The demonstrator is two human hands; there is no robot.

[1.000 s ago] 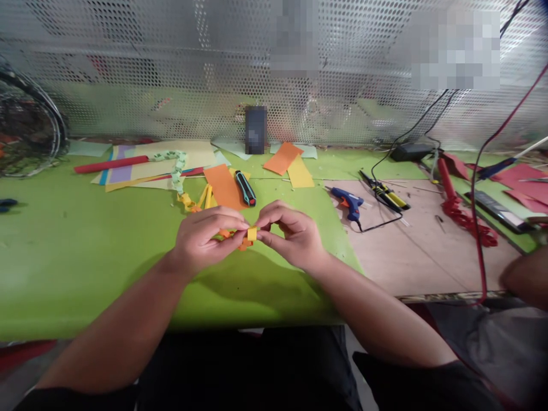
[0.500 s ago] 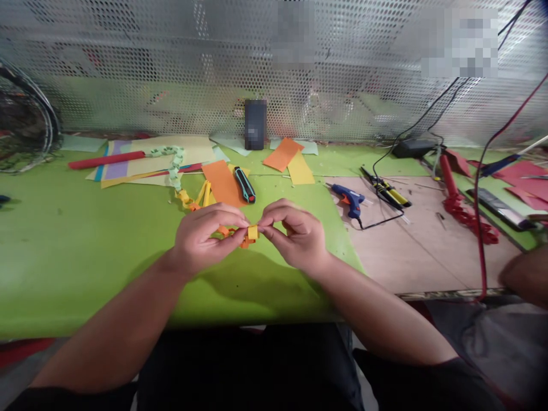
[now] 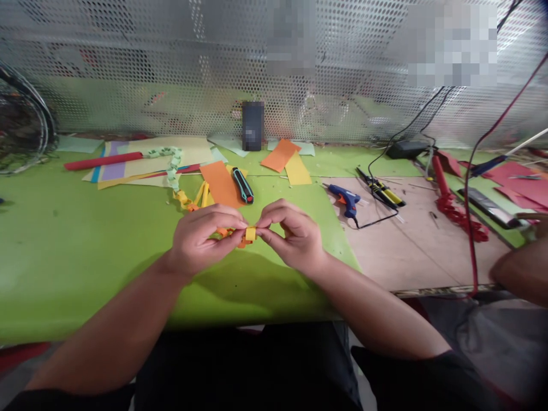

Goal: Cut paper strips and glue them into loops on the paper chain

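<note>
My left hand (image 3: 205, 240) and my right hand (image 3: 295, 237) meet above the green table, with their fingertips pinching a small yellow paper loop (image 3: 250, 233) between them. An orange paper strip (image 3: 226, 232) runs from the loop into my left fingers, and another orange piece hangs just below the loop. My fingers hide part of the paper. Behind my left hand, a yellow and orange paper chain (image 3: 190, 200) lies on the table, and a pale green paper chain (image 3: 173, 168) continues from it.
Near the hands lie an orange paper sheet (image 3: 220, 184) and a teal-handled utility knife (image 3: 243, 185). To the right are a blue glue gun (image 3: 345, 201), a tool (image 3: 381, 194) and red paper (image 3: 454, 214). A co-worker's forearm (image 3: 522, 273) enters at right. A perforated metal screen (image 3: 128, 68) stands behind.
My fingers have closed a little more tightly around the yellow loop. The whole scene has shifted slightly left in view, and the co-worker's forearm reaches slightly farther in.
</note>
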